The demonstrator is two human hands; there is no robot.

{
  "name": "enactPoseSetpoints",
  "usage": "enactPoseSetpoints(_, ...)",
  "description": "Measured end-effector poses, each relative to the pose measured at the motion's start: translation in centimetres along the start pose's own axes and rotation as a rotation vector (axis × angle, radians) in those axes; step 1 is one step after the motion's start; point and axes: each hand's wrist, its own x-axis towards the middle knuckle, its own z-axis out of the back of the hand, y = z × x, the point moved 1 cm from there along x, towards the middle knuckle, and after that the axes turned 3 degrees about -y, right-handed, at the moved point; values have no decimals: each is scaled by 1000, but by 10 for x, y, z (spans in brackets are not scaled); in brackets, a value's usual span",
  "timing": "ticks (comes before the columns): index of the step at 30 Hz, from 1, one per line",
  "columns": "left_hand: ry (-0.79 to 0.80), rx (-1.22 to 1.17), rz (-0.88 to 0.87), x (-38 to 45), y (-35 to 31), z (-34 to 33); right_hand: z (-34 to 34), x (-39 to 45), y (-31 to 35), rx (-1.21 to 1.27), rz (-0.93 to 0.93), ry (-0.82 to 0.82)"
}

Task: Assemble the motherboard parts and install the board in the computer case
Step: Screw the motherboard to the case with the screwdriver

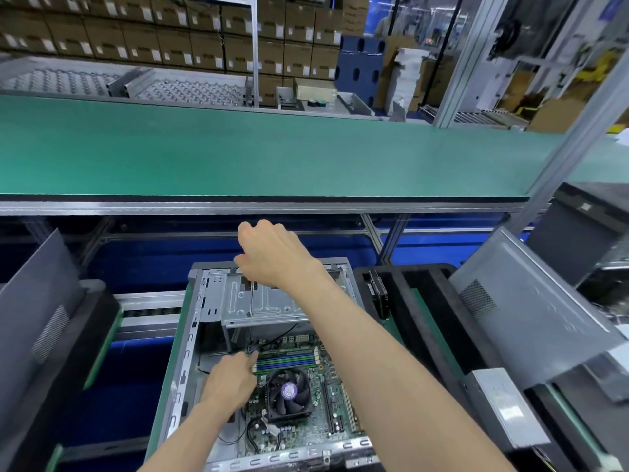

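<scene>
Though uncovered, motherboard (299, 396) inside case (190, 335)

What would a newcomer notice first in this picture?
First, the open case at bottom centre, with the motherboard and its black fan inside. Next, the right hand above the case's far end, gripping a long screwdriver that points down, while the left hand rests at the board's left edge. Behind them, a wide green belt crosses the whole view.

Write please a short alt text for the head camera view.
A right hand holds a long screwdriver upright over an open computer case; the left hand steadies its tip beside the motherboard and its fan.
</scene>
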Motion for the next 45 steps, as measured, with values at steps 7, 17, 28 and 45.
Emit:
enactPoseSetpoints(7,-29,23,-22,2,2,-4,1,-2,3,90,48,49)
enactPoseSetpoints(17,-10,26,-10,-2,-1,1,0,3,1,-64,-21,17)
enactPoseSetpoints(28,14,-11,-10,0,1,2,-1,4,3,-97,8,-18)
enactPoseSetpoints(45,13,-7,9,-3,-2,4,-3,5,5,-67,19,23)
